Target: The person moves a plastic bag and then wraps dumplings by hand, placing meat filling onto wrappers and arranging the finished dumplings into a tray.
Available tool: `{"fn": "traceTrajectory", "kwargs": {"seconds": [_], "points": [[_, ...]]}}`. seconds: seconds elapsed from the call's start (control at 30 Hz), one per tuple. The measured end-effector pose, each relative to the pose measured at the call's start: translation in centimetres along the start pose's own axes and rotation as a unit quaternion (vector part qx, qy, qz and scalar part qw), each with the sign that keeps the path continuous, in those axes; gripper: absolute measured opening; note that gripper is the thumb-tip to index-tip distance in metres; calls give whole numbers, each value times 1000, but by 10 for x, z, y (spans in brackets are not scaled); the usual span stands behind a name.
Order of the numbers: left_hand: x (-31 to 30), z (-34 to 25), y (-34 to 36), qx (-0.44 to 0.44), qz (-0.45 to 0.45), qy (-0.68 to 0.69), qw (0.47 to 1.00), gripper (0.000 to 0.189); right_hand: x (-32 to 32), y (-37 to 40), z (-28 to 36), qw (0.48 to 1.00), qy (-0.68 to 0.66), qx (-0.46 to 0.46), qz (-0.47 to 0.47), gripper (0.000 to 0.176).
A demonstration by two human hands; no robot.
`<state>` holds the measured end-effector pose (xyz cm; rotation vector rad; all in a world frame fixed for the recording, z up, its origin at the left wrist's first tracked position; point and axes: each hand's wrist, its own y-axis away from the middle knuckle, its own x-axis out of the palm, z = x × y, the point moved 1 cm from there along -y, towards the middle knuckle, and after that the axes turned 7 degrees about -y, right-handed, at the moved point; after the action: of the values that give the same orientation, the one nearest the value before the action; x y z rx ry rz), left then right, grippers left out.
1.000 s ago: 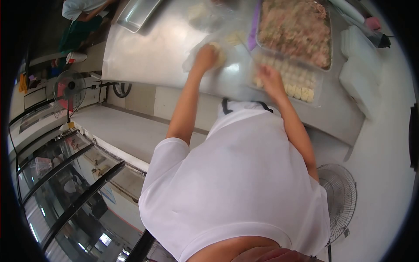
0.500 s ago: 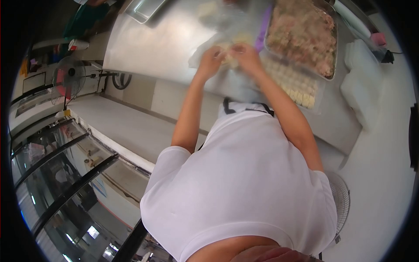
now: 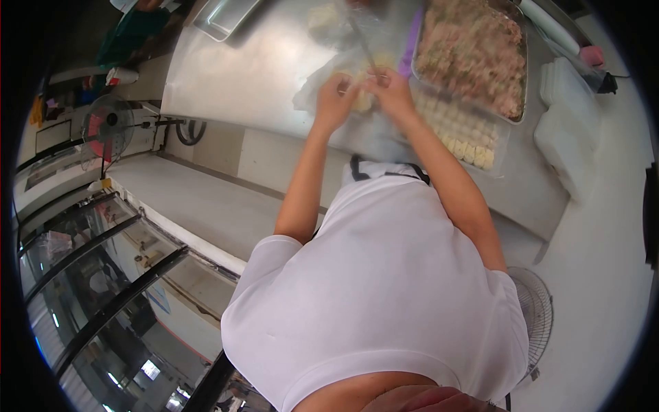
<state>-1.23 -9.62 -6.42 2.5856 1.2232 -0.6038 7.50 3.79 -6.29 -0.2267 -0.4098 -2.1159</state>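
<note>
Both hands are close together over a plastic sheet (image 3: 310,93) on the metal table. My left hand (image 3: 335,99) is curled, its fingertips pinched at a pale, dough-like piece (image 3: 362,101) between the hands; what exactly it grips is blurred. My right hand (image 3: 390,93) is closed round the lower end of a thin stick (image 3: 359,38), which points away from me. Right of it stands a tray of minced filling (image 3: 470,55), and nearer me a clear tray holds rows of small pale pieces (image 3: 470,147). More pale pieces (image 3: 326,20) lie beyond the hands.
An empty metal tray (image 3: 223,17) is at the table's far left. A purple strip (image 3: 410,44) runs beside the filling tray. White plastic lids (image 3: 566,130) are stacked at the right. Fans stand at the left (image 3: 110,123) and lower right (image 3: 532,309).
The thin stick now shows at my right hand. My left hand has shifted slightly to the right, and the view has moved a little.
</note>
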Motion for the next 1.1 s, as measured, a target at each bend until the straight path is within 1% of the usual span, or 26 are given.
{"fn": "traceTrajectory", "kwargs": {"seconds": [0.07,0.13,0.17,0.23,0.27,0.33,0.37,0.4,0.43,0.47,0.5,0.57,0.6,0.63,0.7,0.73,0.77,0.8,0.83,0.9,0.93,0.97,1.0,1.03,1.07,1.1], "points": [[-3,7,-2,1,0,-5,1000,14,0,0,-2,1000,-10,-4,2,37],[-9,18,-4,3,-35,60,998,13,2,-1,0,1000,-21,-3,7,37],[-14,21,-4,4,-33,59,998,13,3,-2,0,1000,-22,-4,5,37],[-28,31,-3,-55,-121,152,979,11,5,-5,0,1000,3,-12,6,37],[-38,45,-6,-54,-118,150,980,11,6,-9,-2,1000,1,-13,3,37],[-58,71,-10,52,-177,82,979,9,11,-17,-10,998,53,15,14,40],[-63,58,-9,52,-173,82,980,9,14,-23,-19,998,52,15,10,40],[-70,34,-5,-4,-187,270,945,10,17,-30,-31,982,180,-60,-21,41],[-73,20,0,-61,-190,448,871,11,18,-33,-42,941,306,-133,-53,43],[-77,25,2,-63,-182,451,872,11,17,-35,-49,933,318,-160,-58,36],[-84,33,1,-50,-168,457,872,11,13,-32,-41,931,322,-160,-68,36],[-78,35,4,-43,-148,468,870,13,5,-15,-27,952,287,-107,-15,27],[-76,25,8,-59,-164,405,897,13,-8,-3,-12,952,284,-111,5,26],[-73,20,9,-74,-182,340,920,13,-29,5,-2,941,317,-122,14,30],[-65,25,10,-85,-173,328,925,15,-81,23,22,909,389,-147,18,40],[-59,28,10,-105,-141,315,933,17,-106,33,41,889,427,-162,10,46],[-52,30,11,-124,-109,301,939,19,-125,46,67,847,494,-198,-6,48],[-43,32,9,-128,-95,314,936,30,-140,55,90,797,556,-235,-22,51],[-30,30,7,-128,-95,316,935,30,-155,55,104,796,557,-234,-21,51],[-7,27,-2,-106,-64,372,920,39,-173,58,121,674,714,-184,-34,49],[10,92,-11,-68,-49,182,980,47,-172,59,122,673,715,-182,-41,49],[16,82,-15,-63,-43,183,980,47,-169,58,122,645,734,-209,-28,47],[27,61,-17,-86,-27,270,959,47,-165,56,122,616,752,-234,-14,45],[38,39,-16,-112,-11,354,928,48,-162,52,119,615,753,-231,-19,45],[49,20,-16,-158,-52,419,893,49,-158,47,115,614,757,-225,-9,43],[55,19,-17,-157,-51,418,893,49,-154,43,112,612,759,-220,1,41]]}}
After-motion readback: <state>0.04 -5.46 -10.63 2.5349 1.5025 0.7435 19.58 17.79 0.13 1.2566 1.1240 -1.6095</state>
